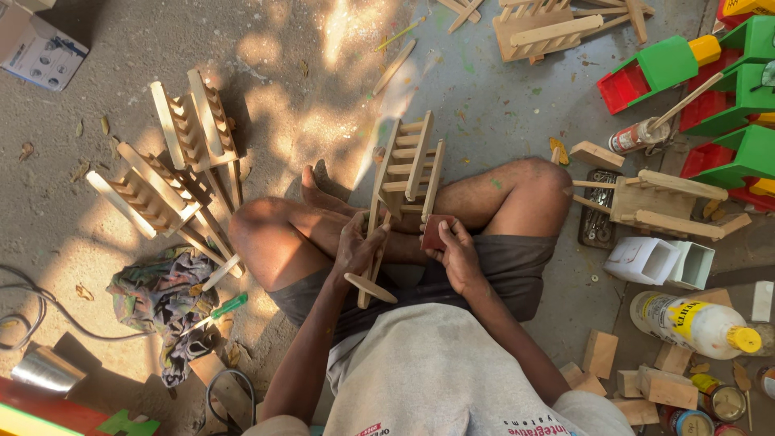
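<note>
I sit cross-legged on the concrete floor. My left hand grips the lower rail of a small wooden ladder-like frame that leans up and away from my lap; a round wooden disc sits at its lower end. My right hand holds a small reddish-brown block, likely sandpaper, pressed beside the frame's right rail.
Several similar wooden frames lie at the left, with a rag and a green-handled screwdriver. At the right are another wooden assembly, red-and-green toy pieces, a glue bottle, wood blocks and tins.
</note>
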